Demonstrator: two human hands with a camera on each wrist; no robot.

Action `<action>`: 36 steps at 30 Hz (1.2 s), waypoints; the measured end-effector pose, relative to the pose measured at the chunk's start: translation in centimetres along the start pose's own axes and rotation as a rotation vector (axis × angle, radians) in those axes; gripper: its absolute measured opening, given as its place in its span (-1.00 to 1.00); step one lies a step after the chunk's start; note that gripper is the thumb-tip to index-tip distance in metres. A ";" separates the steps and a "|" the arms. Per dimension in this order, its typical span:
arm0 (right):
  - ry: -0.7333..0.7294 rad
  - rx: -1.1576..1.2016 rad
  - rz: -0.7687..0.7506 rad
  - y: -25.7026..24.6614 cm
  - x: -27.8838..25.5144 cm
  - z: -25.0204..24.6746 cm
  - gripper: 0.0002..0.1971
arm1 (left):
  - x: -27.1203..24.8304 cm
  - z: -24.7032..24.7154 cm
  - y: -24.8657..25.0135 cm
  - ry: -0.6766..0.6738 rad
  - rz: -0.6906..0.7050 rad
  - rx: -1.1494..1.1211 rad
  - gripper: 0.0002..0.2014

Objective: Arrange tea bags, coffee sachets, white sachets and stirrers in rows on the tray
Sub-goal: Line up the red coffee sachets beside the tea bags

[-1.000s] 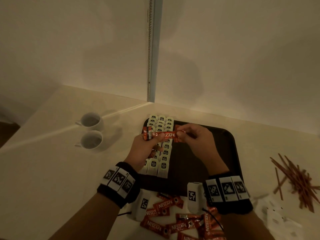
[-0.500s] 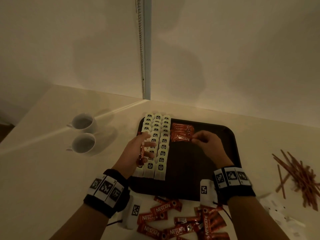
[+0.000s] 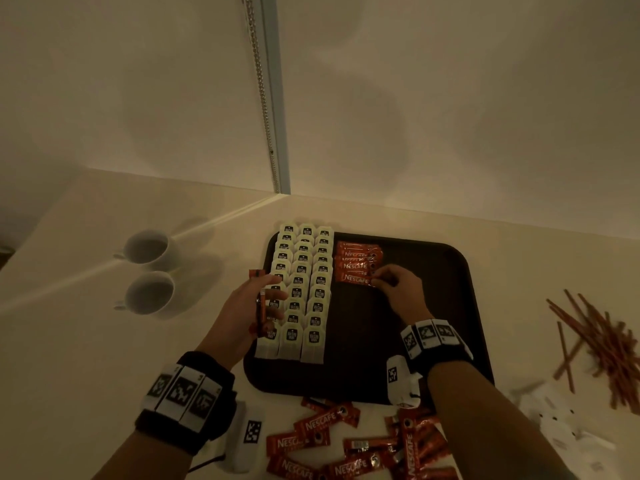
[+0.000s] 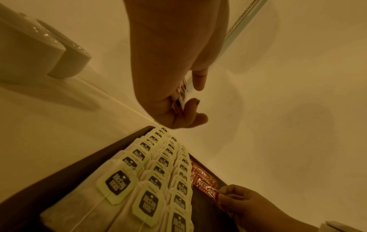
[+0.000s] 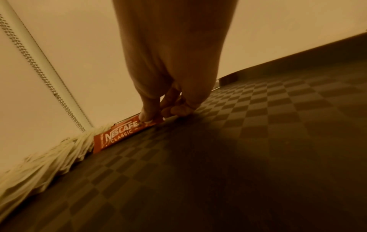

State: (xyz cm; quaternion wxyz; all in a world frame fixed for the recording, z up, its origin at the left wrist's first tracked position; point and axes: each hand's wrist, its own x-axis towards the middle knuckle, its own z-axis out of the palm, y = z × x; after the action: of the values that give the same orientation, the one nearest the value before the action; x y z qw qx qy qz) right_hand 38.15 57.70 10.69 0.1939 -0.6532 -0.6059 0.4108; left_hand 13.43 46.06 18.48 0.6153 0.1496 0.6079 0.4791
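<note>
Pale corner surface (image 3: 86, 341), dim warm light; dark tray (image 3: 464, 306) carries three rows of tea bags (image 3: 301, 289) at its left. Change from a second ago — the coffee sachet (image 3: 356, 279) then held up between both hands now lies on the tray, nearest in its row just beside the tea bags. Right hand (image 3: 398, 292) still pinches its end. Left hand (image 3: 242, 306) has pulled back, its grip curled round spare sachets (image 3: 260, 303). Judged: coffee row just begun; stirrers (image 3: 602, 344) untouched.
</note>
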 end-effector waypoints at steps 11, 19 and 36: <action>0.076 -0.077 -0.045 0.7 0.6 0.7 -0.86 | -0.4 0.3 0.2 0.005 -0.002 0.010 -0.78; 0.108 -0.158 -0.042 0.5 1.1 0.9 -0.82 | -1.0 0.2 0.2 0.026 0.003 0.018 -0.78; 0.132 0.030 -0.166 -3.5 -1.5 0.4 -0.87 | 0.1 1.8 1.2 -0.084 0.059 -0.193 -0.66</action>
State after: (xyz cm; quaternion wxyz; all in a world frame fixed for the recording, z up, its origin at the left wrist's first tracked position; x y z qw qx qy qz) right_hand 35.70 56.82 13.57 0.2764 -0.6235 -0.6375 0.3584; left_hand 14.56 47.46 19.70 0.6374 0.1278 0.5278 0.5466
